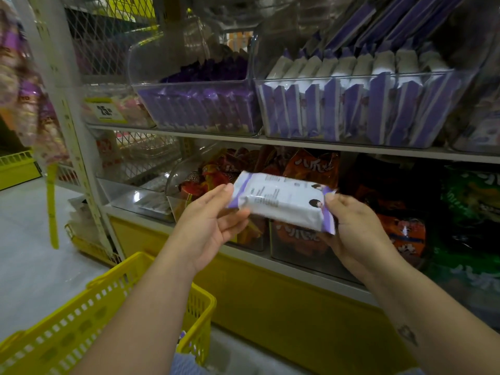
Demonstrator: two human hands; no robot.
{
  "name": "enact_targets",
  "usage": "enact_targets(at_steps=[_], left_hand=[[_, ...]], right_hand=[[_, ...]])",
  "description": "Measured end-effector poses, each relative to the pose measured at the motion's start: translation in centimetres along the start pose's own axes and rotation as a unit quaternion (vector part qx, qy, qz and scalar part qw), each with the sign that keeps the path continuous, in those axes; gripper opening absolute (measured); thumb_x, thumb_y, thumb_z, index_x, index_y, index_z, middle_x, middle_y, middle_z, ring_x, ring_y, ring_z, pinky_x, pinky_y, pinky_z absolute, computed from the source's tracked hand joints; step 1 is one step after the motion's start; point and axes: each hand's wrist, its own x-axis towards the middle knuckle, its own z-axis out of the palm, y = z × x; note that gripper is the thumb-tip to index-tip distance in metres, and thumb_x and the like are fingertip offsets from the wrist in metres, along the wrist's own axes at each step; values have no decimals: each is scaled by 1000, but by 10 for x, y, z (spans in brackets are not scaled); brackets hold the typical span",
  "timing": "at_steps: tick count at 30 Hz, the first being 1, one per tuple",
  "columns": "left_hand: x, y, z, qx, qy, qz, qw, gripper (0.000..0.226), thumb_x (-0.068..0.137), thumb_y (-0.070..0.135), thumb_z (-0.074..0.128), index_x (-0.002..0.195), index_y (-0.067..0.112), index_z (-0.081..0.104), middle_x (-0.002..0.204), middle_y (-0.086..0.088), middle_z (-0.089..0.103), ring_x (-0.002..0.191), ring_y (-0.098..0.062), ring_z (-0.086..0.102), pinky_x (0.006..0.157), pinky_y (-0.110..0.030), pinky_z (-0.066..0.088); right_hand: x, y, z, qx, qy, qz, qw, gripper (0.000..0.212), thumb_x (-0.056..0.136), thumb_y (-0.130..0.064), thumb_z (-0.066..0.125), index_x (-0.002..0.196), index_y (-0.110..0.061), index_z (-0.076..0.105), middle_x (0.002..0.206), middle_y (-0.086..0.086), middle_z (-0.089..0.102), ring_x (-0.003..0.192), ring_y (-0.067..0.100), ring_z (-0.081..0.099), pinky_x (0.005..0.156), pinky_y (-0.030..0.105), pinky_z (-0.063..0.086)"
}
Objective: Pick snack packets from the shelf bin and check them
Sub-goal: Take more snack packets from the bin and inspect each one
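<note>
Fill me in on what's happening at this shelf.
A person holds one white-and-purple snack packet between both hands, the left hand pinching its left end and the right hand its right end, printed side up, in front of orange snack bags. Similar packets stand in a row in the clear bin above. A yellow basket sits at lower left.

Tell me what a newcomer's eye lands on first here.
The white plastic snack packet with purple ends, printed side up, is held at centre frame between the left hand and the right hand, one at each end. Next, the clear plastic bin on the upper shelf at right, packed with upright matching packets. Last, the yellow perforated plastic basket at lower left.
</note>
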Motion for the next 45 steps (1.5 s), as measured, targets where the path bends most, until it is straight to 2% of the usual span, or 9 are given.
enact_targets(at_steps=[3,9,13,17,21,24,29,39,45], left_hand=[[-1,-2,4,11,5,-8,1000,71,78,32,69,142,18,43,120,-4,66,99,-19,70,70,-36,60],[-6,-13,21,53,-59,0,997,58,79,33,64,135,31,48,114,1,70,101,-17,70,74,-34,58],[-7,-12,21,65,-65,32,995,83,77,33,67,148,39,26,126,-3,65,104,-17,69,75,-32,57],[-8,-14,24,43,-81,45,995,103,73,30,69,154,38,4,131,11,53,105,-12,68,72,-28,57],[-11,-20,32,39,-123,74,989,99,78,22,73,152,40,10,131,14,53,114,-10,64,82,-26,55],[-15,-30,41,73,-154,83,982,92,82,20,68,149,50,12,141,9,47,120,-12,60,90,-31,54],[-15,-33,43,111,-180,85,974,93,85,21,61,150,49,-1,147,16,37,127,-5,52,105,-35,46],[-18,-35,51,157,-84,100,979,107,71,12,66,153,40,3,136,4,55,114,-7,62,85,-27,57],[-10,-31,42,65,-16,67,996,77,88,-2,61,150,26,24,116,-6,71,99,-23,71,77,-40,59]], right_hand=[[-3,6,2,-138,20,-119,983,15,101,-29,46,95,-22,58,97,-1,71,93,17,69,87,47,55],[-18,9,7,-207,-150,-238,937,9,99,-26,46,93,-26,51,94,-7,71,86,7,69,69,26,57],[-24,10,7,-246,-247,-214,913,10,98,-34,48,95,-27,53,103,4,67,94,27,67,78,53,55],[-23,5,8,-127,-293,-155,935,21,92,-33,55,84,-14,55,121,0,65,108,21,66,86,35,57],[-19,-3,6,-32,-260,-71,963,24,89,-41,61,86,-18,60,97,9,73,94,28,71,73,32,58],[-22,-4,7,4,-294,-21,956,27,88,-32,57,114,-23,62,107,0,74,97,21,71,70,24,57],[-27,-8,8,34,-322,-13,946,25,94,-33,47,110,-43,63,110,-11,72,101,12,69,71,19,56],[-20,5,11,-102,-289,-137,942,37,91,-40,48,126,-50,49,119,-21,66,105,1,65,73,14,52],[-19,5,9,-71,-309,-108,942,40,88,-43,54,127,-50,51,128,-15,63,112,10,64,77,20,53]])
